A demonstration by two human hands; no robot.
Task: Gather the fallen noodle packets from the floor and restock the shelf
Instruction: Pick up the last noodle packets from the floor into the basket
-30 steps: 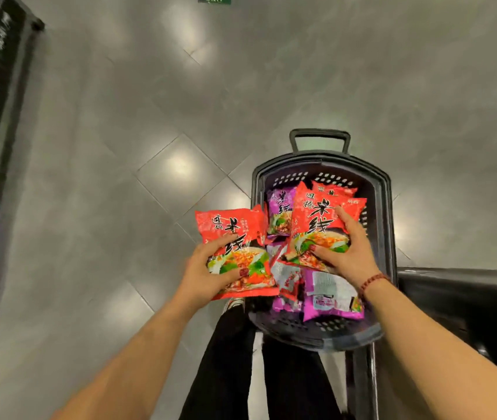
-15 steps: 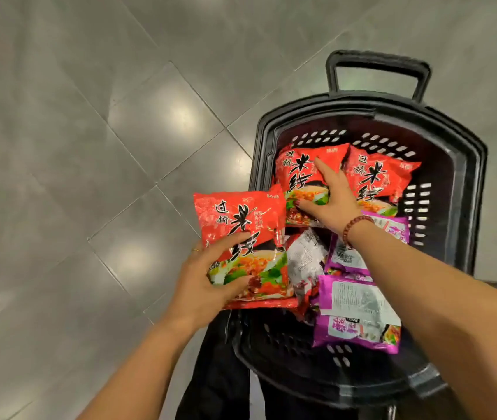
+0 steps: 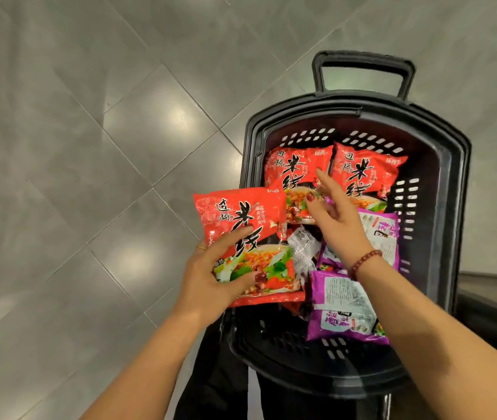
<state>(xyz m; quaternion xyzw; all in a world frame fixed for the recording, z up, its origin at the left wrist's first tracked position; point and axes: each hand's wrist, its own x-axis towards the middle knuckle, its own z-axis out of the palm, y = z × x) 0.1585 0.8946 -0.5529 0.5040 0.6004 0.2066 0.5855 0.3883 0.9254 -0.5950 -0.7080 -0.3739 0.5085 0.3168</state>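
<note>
Now | basket [image 3: 460, 177]: red packets [image 3: 362, 171], purple packets [image 3: 344, 310] | left hand [image 3: 210, 283] grasps red packet [image 3: 235, 216] | right hand [image 3: 339, 228] grip released

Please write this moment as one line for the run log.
left hand: grips red packet over basket rim | right hand: open over two red packets in basket | purple packets: in basket

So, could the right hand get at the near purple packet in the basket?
Probably yes: the right hand is open and empty, and that purple packet lies on top, just below its wrist in the basket.
</note>
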